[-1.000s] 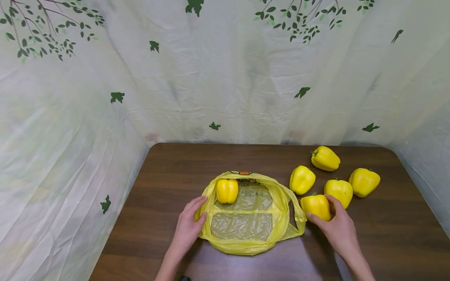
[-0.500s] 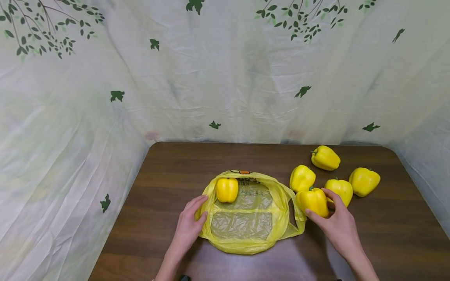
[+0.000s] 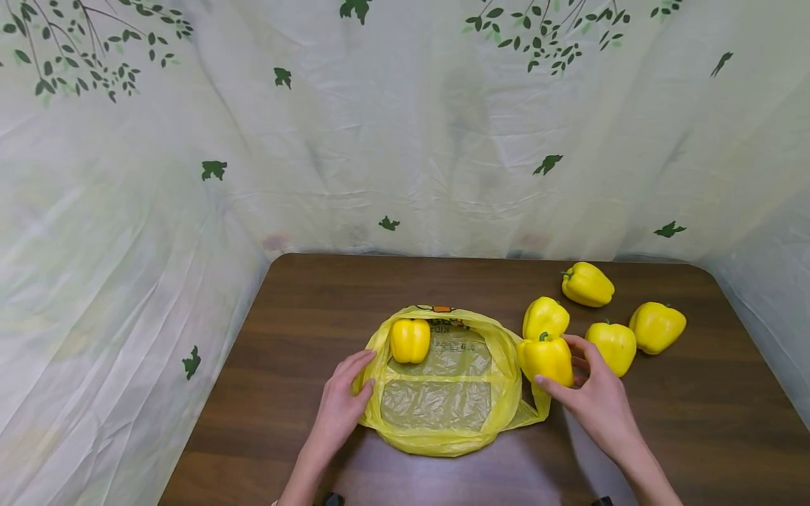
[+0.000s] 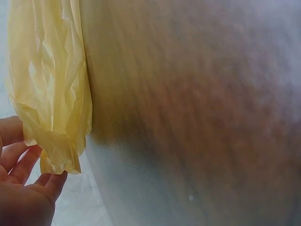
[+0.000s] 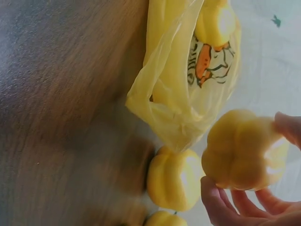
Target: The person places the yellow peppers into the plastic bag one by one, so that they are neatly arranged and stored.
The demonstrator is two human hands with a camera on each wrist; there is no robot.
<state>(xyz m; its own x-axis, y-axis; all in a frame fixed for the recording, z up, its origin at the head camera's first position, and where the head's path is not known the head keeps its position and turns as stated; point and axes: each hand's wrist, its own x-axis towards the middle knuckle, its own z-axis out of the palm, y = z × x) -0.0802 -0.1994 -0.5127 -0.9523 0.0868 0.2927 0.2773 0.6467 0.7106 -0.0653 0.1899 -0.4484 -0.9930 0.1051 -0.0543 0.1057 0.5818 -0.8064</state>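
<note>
A yellow bell pepper (image 3: 545, 360) is gripped by my right hand (image 3: 598, 397), raised at the right side of a yellow plastic bag (image 3: 436, 444). In the right wrist view the held bell pepper (image 5: 244, 150) sits between thumb and fingertips, near the bag's handle (image 5: 178, 127). The bag's mouth faces up, wide apart. Inside, at its back left, lies another bell pepper (image 3: 410, 341). My left hand (image 3: 342, 400) holds the bag's left rim. In the left wrist view its fingers (image 4: 11, 131) and thumb lie around the crumpled bag edge (image 4: 59, 146).
Several more yellow bell peppers lie right of the bag: one close behind the held pepper (image 3: 545, 316), one at the back (image 3: 588, 284), and others farther right (image 3: 657, 328). The brown wooden table (image 3: 304, 302) ends at a hanging pale cloth (image 3: 443, 140) printed with leaves.
My right hand has lifted the bell pepper off the table and moved it left and slightly back, to the bag's right handle. My left hand and the bag have stayed in place.
</note>
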